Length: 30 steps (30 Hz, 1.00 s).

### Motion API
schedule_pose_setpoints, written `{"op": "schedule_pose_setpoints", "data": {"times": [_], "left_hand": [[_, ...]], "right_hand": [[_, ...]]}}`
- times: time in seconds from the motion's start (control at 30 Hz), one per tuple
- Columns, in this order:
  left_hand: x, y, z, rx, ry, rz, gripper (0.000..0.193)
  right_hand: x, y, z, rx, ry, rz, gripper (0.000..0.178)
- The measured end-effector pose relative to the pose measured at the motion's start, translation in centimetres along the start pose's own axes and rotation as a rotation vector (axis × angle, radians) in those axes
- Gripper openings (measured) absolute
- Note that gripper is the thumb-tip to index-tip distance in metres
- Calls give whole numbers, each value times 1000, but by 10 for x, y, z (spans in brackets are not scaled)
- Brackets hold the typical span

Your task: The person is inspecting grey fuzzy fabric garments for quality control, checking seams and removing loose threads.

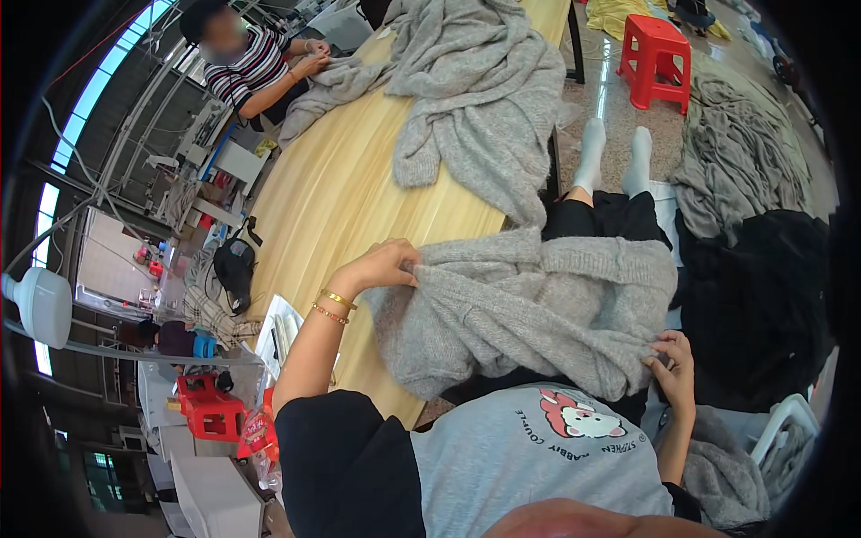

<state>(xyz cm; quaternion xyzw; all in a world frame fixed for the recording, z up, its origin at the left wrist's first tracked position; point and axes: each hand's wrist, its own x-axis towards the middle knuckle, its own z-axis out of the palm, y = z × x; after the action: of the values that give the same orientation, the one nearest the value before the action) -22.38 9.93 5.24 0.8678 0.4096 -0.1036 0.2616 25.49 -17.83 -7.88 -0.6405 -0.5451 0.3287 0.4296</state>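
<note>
A fuzzy grey knitted sweater (pixel 529 309) lies bunched across my lap and over the table's near edge, with a ribbed band along its far side. At its left end my left hand (pixel 387 264) is closed, pinching the knit between thumb and fingers. My right hand (pixel 674 369) grips the sweater's right edge with thumb and fingertips. Between the two hands the knit hangs in loose folds. More grey knitwear (pixel 480 90) is heaped farther up on the table, touching the far side of the piece I hold.
The pale wooden table (pixel 314 197) runs away to the far left, where a co-worker (pixel 269 72) handles grey knit. Right of me lie black fabric (pixel 753 314) and a grey knit pile (pixel 740 148). A red stool (pixel 655 63) stands beyond my feet; a black cap (pixel 235 269) is at the left.
</note>
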Motion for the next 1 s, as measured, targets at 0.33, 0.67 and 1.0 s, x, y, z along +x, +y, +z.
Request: {"op": "schedule_pose_setpoints", "data": {"times": [0.33, 0.67, 1.0], "left_hand": [[9, 37, -13, -580, 308, -41, 14], [39, 42, -3, -622, -241, -170, 11], [19, 21, 27, -694, 84, -161, 22]], "right_hand": [[19, -27, 26, -204, -182, -179, 28], [24, 58, -37, 527, 259, 286, 18], [-30, 56, -9, 391, 137, 287, 37]]}}
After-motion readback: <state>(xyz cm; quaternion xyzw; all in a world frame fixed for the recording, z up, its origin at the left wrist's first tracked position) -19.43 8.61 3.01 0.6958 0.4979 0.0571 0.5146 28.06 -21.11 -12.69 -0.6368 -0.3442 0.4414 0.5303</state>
